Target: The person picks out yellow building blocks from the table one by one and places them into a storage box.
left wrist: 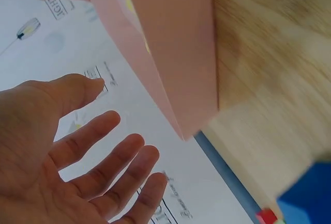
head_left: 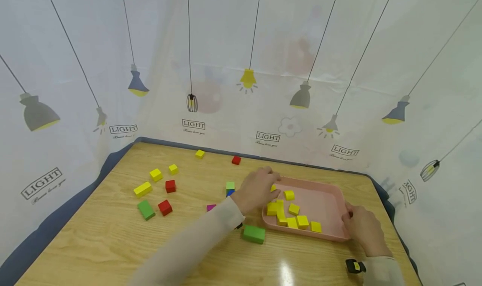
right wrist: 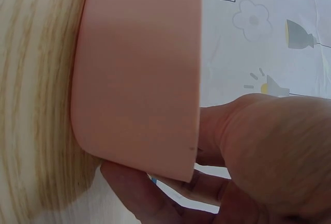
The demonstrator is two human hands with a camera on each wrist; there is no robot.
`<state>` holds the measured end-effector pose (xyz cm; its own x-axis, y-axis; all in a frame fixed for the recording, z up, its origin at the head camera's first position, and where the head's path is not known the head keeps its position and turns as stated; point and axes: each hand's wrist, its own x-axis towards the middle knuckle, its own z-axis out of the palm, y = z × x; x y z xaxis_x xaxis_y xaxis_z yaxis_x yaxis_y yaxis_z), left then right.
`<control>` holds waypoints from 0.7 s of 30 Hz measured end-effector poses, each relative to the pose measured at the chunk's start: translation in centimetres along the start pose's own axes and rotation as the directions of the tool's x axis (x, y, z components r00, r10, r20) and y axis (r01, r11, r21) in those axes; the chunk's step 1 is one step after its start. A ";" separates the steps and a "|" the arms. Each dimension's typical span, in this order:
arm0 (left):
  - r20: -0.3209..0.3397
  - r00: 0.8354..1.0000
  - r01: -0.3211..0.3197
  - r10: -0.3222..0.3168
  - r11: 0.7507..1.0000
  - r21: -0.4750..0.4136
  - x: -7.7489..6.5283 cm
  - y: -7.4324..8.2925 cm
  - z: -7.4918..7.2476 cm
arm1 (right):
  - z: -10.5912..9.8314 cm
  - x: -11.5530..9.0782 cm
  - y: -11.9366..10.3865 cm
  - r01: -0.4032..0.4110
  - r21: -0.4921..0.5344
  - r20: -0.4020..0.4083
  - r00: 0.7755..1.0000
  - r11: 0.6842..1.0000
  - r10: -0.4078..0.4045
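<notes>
A pink tray (head_left: 324,202) lies on the right side of the table, with several yellow blocks (head_left: 302,222) gathered toward its left end. Over that left end hovers my left hand (head_left: 257,189); in the left wrist view its fingers (left wrist: 124,151) are spread and loosely bent, with nothing between them. My right hand (head_left: 363,227) grips the tray's right end. From the right wrist view, the thumb is at the rim and fingers (right wrist: 139,188) reach around the outside of the tray's corner (right wrist: 170,157).
A green block (head_left: 254,234) lies just in front of the tray's left corner. Blue (head_left: 230,192) and magenta (head_left: 211,207) blocks are partly hidden by my left arm. Farther left are red (head_left: 165,207), yellow (head_left: 142,189) and green (head_left: 146,210) blocks. A printed curtain (head_left: 226,135) borders the table.
</notes>
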<state>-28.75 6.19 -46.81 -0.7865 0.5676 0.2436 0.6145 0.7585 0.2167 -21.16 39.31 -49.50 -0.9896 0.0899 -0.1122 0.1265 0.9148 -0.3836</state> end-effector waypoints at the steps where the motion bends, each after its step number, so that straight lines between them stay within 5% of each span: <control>1: -0.008 1.000 0.009 -0.009 1.000 0.002 -0.2 -0.5 -0.2 | -0.1 0.0 0.0 -0.001 0.002 0.003 1.000 1.000 0.001; 13: -0.083 0.986 0.150 -0.146 0.988 0.036 -4.1 -7.7 -2.0 | 0.0 0.1 0.2 0.004 -0.007 0.008 1.000 1.000 -0.004; 21: -0.091 0.952 0.293 -0.293 0.956 -0.009 -7.5 -12.4 -3.6 | 0.0 0.1 0.2 0.002 0.003 0.011 1.000 1.000 -0.002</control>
<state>-30.26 -8.68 -47.89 -0.9229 0.2889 0.2546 0.3574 0.8887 0.2872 -21.20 39.49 -49.57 -0.9891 0.0837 -0.1213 0.1248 0.9138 -0.3864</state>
